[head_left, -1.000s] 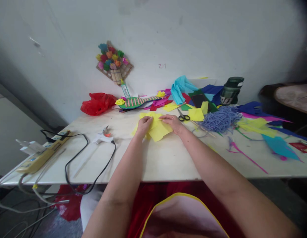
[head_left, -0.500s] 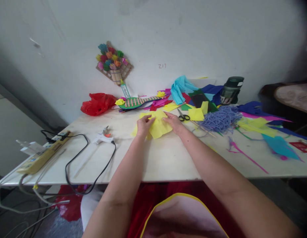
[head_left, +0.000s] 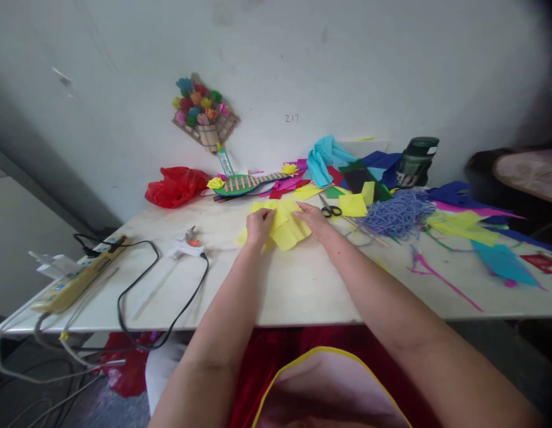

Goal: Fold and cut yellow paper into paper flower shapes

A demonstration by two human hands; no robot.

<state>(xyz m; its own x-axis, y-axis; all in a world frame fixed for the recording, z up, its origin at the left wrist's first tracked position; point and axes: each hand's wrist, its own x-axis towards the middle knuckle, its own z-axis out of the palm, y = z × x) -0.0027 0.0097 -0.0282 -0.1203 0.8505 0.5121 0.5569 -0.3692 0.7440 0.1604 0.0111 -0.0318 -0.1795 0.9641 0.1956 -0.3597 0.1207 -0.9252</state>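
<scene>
Both hands rest on a loose stack of yellow paper squares [head_left: 288,229] lying on the pale table [head_left: 303,285]. My left hand [head_left: 259,226] pinches the stack's left edge between its fingers. My right hand [head_left: 315,220] presses and grips the right edge, fingers curled over the paper. Black-handled scissors [head_left: 331,210] lie just beyond my right hand.
A white glue gun [head_left: 184,248] with a black cord lies to the left, and a power strip [head_left: 75,276] sits at the table's left end. Blue yarn [head_left: 396,215], coloured paper scraps, a dark bottle [head_left: 416,161] and a red bag [head_left: 175,185] crowd the back and right.
The hands have shifted the yellow sheets slightly away from me and re-gripped their edges. Nothing else on the table has moved.
</scene>
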